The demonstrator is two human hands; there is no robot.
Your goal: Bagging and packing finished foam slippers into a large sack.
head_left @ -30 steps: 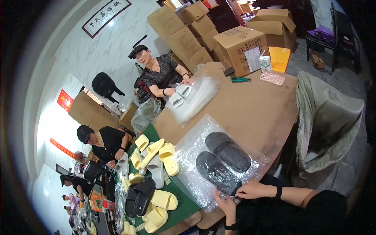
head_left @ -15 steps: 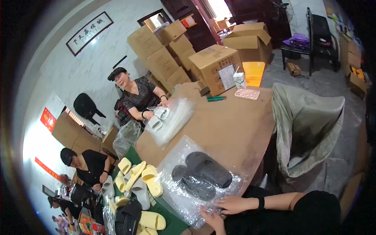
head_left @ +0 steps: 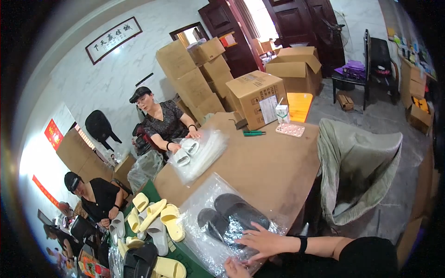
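A pair of dark grey slippers (head_left: pixel 241 211) lies inside a clear plastic bag (head_left: pixel 187 217) on the near part of the table. My right hand (head_left: pixel 263 243) rests on the bag over the slippers' near end, its fingers spread. At the bag's near edge, low in the picture, my left hand (head_left: pixel 236 268) has its fingers closed on the plastic. Part of that hand is cut off by the lower edge. Left of the bag, yellow slippers (head_left: pixel 172 222), grey ones (head_left: pixel 157 234) and a black one (head_left: pixel 139 259) are heaped on a green surface (head_left: pixel 194 262).
Across the table, a person (head_left: pixel 162 120) handles white slippers (head_left: pixel 185 155) on stacked clear bags (head_left: pixel 208 153). Another person (head_left: pixel 99 194) works at the left. A carton (head_left: pixel 257 99), drink box (head_left: pixel 282 113), phone (head_left: pixel 290 129) and green cutter (head_left: pixel 254 133) sit farther back. A grey sack (head_left: pixel 357 139) stands right.
My right hand has moved from the bag's near edge up onto the slippers, its fingers now spread. The left hand has shifted lower and to the left. The whole view has tilted slightly.
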